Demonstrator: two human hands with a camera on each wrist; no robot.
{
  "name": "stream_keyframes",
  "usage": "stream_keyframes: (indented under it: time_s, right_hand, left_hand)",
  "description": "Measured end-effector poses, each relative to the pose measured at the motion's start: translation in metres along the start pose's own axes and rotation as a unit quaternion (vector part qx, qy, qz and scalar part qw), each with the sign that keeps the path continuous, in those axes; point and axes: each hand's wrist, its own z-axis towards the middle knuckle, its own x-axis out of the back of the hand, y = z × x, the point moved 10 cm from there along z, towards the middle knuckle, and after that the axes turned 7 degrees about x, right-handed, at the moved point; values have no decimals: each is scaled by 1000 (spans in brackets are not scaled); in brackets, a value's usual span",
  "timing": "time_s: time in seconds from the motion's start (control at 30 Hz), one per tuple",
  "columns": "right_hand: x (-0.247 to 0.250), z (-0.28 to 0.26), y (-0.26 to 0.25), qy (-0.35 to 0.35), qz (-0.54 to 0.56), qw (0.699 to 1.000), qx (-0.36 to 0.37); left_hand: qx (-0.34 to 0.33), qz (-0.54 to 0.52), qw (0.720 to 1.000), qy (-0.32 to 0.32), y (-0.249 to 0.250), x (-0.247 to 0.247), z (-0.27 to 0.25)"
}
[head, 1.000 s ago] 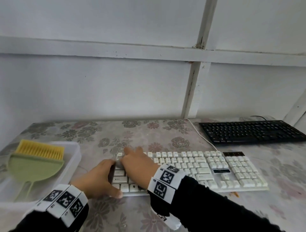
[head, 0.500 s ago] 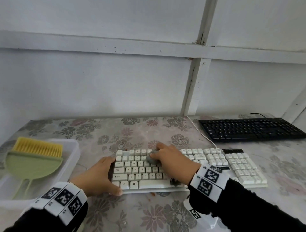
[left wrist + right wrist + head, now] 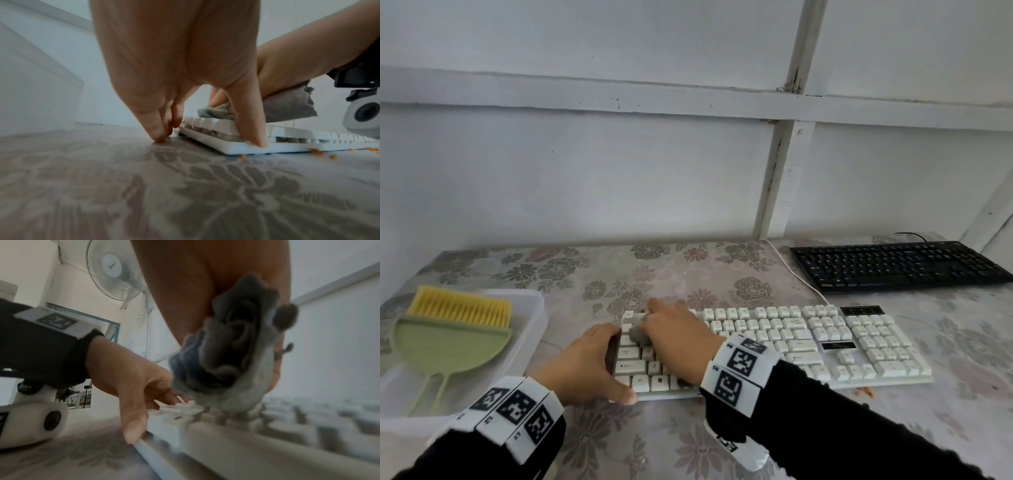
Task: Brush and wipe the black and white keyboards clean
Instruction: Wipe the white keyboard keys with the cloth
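Observation:
The white keyboard (image 3: pixel 791 339) lies across the middle of the flowered table, and the black keyboard (image 3: pixel 893 263) lies at the back right. My left hand (image 3: pixel 599 359) holds the white keyboard's left front corner, thumb (image 3: pixel 255 138) on the front rim and fingertips (image 3: pixel 160 138) on the table beside its left edge. My right hand (image 3: pixel 678 339) grips a bunched grey cloth (image 3: pixel 638 334) and presses it onto the upper-left keys. The cloth (image 3: pixel 226 361) hangs bunched under the right palm, touching the keycaps (image 3: pixel 180 407). A fold of cloth (image 3: pixel 287 107) sticks out behind the palm.
At the left a clear plastic tray (image 3: pixel 530 308) holds a green dustpan (image 3: pixel 448 346) and a yellow-bristled brush (image 3: pixel 458 306). Orange crumbs (image 3: pixel 316 151) lie along the white keyboard's front edge. Its white cable (image 3: pixel 801 281) runs back toward the wall. A fan (image 3: pixel 115 269) hangs high up.
My right hand swept the cloth from the keyboard's left end to its middle, then back to the upper-left keys. The left hand has kept its hold on the left corner.

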Motion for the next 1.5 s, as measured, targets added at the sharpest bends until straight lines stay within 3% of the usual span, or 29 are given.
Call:
stream_keyframes:
  time_s: [0.17,0.5,0.63,0.73,1.0,1.23,1.33,1.5]
  right_hand:
    - [11,-33,35,10,19,1000,-20]
    - [29,-74,104,2,55,986,-160]
    - [34,-60,77,61,90,987,-116]
    - [16,-50,60,30,60,993,-94]
    - [22,-87,90,45,-3,993,-112]
    - [22,-134,147,44,-4,976,-211]
    - [26,-150,166,3,-37,966,-255]
    - [39,-133,160,14,7,969,-247]
  left_hand:
    - [1,-6,1000,-11,1,0,-4]
    - [0,-24,1000,-15,2,-1,-4]
    - [5,-14,1000,-13,1,-1,-4]
    - [8,-12,1000,-18,2,-1,-5]
    - [12,-9,1000,-16,0,-1,-4]
    - [8,-13,1000,-22,4,-1,-7]
    - [10,-15,1000,-14,2,-1,-6]
    - [12,-22,1000,-11,0,-1,-4]
